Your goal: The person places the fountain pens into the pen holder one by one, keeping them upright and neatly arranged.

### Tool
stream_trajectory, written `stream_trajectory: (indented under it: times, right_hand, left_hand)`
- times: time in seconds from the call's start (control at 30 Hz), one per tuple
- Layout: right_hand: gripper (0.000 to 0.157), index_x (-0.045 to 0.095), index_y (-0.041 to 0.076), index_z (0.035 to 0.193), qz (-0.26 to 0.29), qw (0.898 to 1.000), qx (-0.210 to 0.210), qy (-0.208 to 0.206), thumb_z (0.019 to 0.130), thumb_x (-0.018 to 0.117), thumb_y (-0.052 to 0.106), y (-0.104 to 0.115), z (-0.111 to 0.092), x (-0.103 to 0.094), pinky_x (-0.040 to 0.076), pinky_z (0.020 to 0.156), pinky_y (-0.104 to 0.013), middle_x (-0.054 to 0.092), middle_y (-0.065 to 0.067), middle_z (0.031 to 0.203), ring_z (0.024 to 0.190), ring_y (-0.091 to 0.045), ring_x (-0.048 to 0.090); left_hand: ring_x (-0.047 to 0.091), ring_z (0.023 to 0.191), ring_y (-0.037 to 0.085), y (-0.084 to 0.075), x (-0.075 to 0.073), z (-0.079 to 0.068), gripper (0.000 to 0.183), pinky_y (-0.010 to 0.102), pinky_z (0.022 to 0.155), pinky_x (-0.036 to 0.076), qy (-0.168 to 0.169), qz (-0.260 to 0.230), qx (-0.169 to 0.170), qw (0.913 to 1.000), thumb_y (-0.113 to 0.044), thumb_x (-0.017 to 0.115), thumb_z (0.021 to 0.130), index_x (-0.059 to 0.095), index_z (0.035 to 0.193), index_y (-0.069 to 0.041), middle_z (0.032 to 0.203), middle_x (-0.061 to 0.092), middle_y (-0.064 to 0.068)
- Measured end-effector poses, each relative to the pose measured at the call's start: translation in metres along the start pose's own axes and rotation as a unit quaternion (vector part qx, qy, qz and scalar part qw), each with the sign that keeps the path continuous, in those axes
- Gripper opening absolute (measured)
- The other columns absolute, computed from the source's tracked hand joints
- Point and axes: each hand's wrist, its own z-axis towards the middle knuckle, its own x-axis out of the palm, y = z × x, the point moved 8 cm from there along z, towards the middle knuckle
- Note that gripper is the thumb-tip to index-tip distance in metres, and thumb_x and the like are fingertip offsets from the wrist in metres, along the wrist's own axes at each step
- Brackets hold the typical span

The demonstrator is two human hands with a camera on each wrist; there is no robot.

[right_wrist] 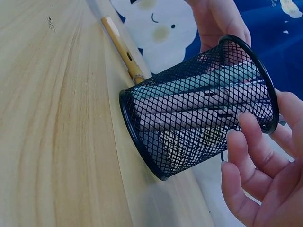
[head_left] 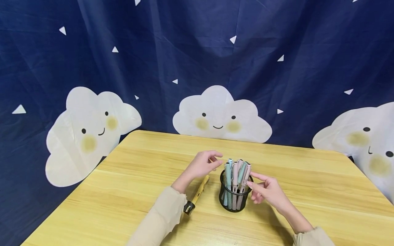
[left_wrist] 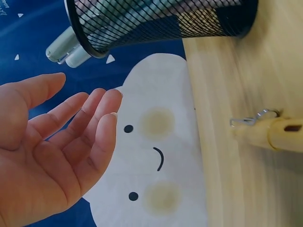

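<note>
A black mesh pen holder stands upright on the wooden table, filled with several mint-green and pale pink pens. My left hand hovers left of the pens, apart from them, fingers loosely bent, palm bare in the left wrist view. At the holder's right side is my right hand; its thumb and index fingertips are at the rim, while the other fingers bend loosely beside the mesh. Whether the fingertips touch the rim or a pen is hard to tell. Left of the holder lies a yellow pen with a metal clip.
The light wooden table extends around both hands. Beyond its far edge hangs a dark blue curtain printed with smiling clouds. A small black piece sits by the left sleeve cuff, near one end of the yellow pen.
</note>
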Motion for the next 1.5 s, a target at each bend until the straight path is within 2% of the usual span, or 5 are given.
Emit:
stream_trajectory:
  times: [0.5, 0.8, 0.93, 1.1, 1.5]
  right_hand:
    - [0.055, 0.028, -0.017, 0.129, 0.0, 1.0, 0.007, -0.005, 0.088, 0.055, 0.008, 0.0, -0.001, 0.0, 0.051, 0.047, -0.035, 0.059, -0.011, 0.057, 0.046, -0.015, 0.057]
    - [0.055, 0.028, -0.016, 0.129, -0.003, 1.0, 0.011, -0.004, 0.088, 0.055, 0.008, 0.0, -0.001, 0.0, 0.051, 0.047, -0.035, 0.059, -0.011, 0.057, 0.046, -0.015, 0.057]
    - [0.055, 0.027, -0.016, 0.13, -0.002, 1.0, 0.011, -0.003, 0.088, 0.055, 0.008, -0.001, -0.001, 0.0, 0.051, 0.047, -0.035, 0.059, -0.012, 0.057, 0.046, -0.015, 0.057]
    - [0.056, 0.027, -0.016, 0.13, -0.002, 1.0, 0.012, -0.002, 0.088, 0.055, 0.008, 0.0, -0.001, 0.0, 0.051, 0.047, -0.035, 0.059, -0.012, 0.057, 0.046, -0.015, 0.057]
    - [0.055, 0.027, -0.016, 0.129, 0.006, 1.0, 0.01, -0.005, 0.088, 0.055, 0.008, 0.001, -0.002, 0.0, 0.051, 0.047, -0.035, 0.059, -0.011, 0.057, 0.046, -0.015, 0.056]
  left_hand:
    - [0.059, 0.061, 0.018, 0.02, -0.005, -0.001, 0.025, 0.022, 0.055, 0.046, 0.013, 0.069, -0.008, 0.9975, -0.013, 0.058, 0.086, 0.062, 0.105, 0.002, 0.074, 0.061, 0.004]
    - [0.053, 0.063, 0.01, 0.035, -0.005, -0.002, 0.028, 0.023, 0.059, 0.045, 0.038, 0.107, -0.041, 0.9928, -0.015, 0.059, 0.086, 0.061, 0.107, 0.003, 0.073, 0.06, 0.003]
    - [0.056, 0.057, 0.019, 0.043, -0.002, -0.004, 0.027, 0.023, 0.054, 0.044, 0.057, 0.095, -0.059, 0.9921, -0.014, 0.059, 0.086, 0.06, 0.106, 0.004, 0.066, 0.059, 0.007]
    - [0.057, 0.053, 0.027, 0.053, 0.003, -0.008, 0.027, 0.023, 0.04, 0.039, 0.098, 0.066, -0.112, 0.9866, -0.014, 0.058, 0.087, 0.058, 0.107, 0.004, 0.064, 0.059, 0.014]
    - [0.051, 0.043, 0.015, 0.068, 0.01, -0.015, 0.036, 0.02, 0.035, 0.032, 0.16, 0.069, -0.178, 0.9685, -0.015, 0.06, 0.086, 0.053, 0.118, -0.001, 0.062, 0.058, 0.013]
